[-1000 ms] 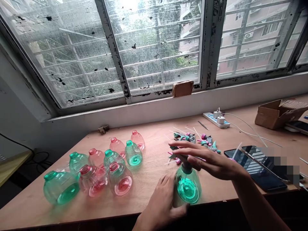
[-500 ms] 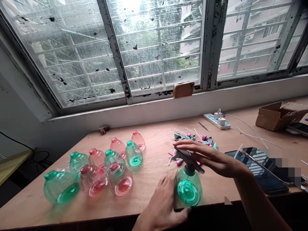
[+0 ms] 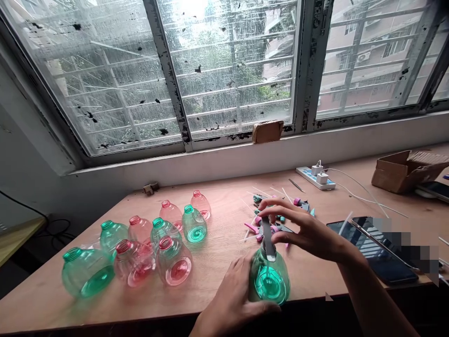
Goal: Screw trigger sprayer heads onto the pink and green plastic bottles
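Left hand (image 3: 231, 299): wrapping half-closed around the left flank of the green bottle (image 3: 270, 281), gripping it.
Right hand (image 3: 310, 234): arching loosely over the bottle's neck, pinching the grey spray head (image 3: 268, 238) with the fingertips.
Green bottle: lying tilted at the near edge of the table (image 3: 217, 252), right of the middle, showing its base to the camera.
Spray head: sitting at the bottle's neck.
Empty bottles (image 3: 173, 260): lying clustered, green and pink, toward the near left corner.
Loose spray parts (image 3: 300, 202): lying scattered just behind the right hand.
Phones (image 3: 372, 252): resting near the right end of the near edge.
Power strip (image 3: 315, 178): lying along the far edge.
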Tool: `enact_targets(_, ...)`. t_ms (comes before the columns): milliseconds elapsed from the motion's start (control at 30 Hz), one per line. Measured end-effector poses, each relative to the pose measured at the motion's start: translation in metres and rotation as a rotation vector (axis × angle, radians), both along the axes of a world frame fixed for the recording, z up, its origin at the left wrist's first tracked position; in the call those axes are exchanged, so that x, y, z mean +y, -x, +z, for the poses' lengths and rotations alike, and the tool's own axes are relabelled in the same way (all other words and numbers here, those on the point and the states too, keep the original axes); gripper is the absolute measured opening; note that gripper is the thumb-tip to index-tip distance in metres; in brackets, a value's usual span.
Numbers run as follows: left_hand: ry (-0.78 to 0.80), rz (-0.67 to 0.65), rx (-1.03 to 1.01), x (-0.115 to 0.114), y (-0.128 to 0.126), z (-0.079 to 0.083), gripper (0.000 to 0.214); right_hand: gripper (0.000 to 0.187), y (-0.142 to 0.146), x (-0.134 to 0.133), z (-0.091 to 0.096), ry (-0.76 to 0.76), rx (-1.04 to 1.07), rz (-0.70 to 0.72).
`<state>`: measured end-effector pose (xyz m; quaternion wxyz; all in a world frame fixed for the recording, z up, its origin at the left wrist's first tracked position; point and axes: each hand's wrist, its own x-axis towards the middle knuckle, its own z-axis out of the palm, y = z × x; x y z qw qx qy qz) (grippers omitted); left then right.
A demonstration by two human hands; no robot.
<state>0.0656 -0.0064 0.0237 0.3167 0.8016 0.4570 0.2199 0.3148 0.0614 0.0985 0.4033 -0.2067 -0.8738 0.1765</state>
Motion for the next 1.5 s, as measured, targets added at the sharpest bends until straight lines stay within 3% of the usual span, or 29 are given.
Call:
enact_targets(367, -0.047, -0.034, -0.006, 0.002, 0.003, -0.001, 0.101, 0.036, 0.004, -0.019, 0.008, -0.105, -0.041, -0.236)
enact_targets(567, -0.026, -0.075, -0.014, 0.0, 0.001, 0.006, 0.102, 0.044, 0.0, -0.019, 0.008, -0.069, -0.06, -0.144)
enact_targets(767, -0.038, 0.016, -0.023, 0.002, 0.0, -0.001, 0.101, 0.048, 0.006, -0.009, 0.004, 0.018, -0.052, -0.081)
enact_targets(1000, -0.091, 0.098, -0.005, 0.006, -0.002, -0.011, 0.102, 0.052, 0.012, -0.009, 0.0, -0.011, -0.063, -0.246)
enact_targets(1233, -0.11, 0.251, 0.032, 0.009, -0.002, -0.019, 0.092, 0.042, 0.027, -0.014, 0.0, -0.044, -0.025, -0.462)
enact_targets(1333, -0.121, 0.272, 0.023, 0.01, -0.001, -0.022, 0.091, 0.039, 0.031, -0.009, -0.004, -0.026, -0.021, -0.436)
enact_targets(1500, -0.19, 0.284, -0.026, 0.009, -0.001, -0.029, 0.092, 0.046, 0.042, 0.009, -0.022, 0.119, 0.105, -0.256)
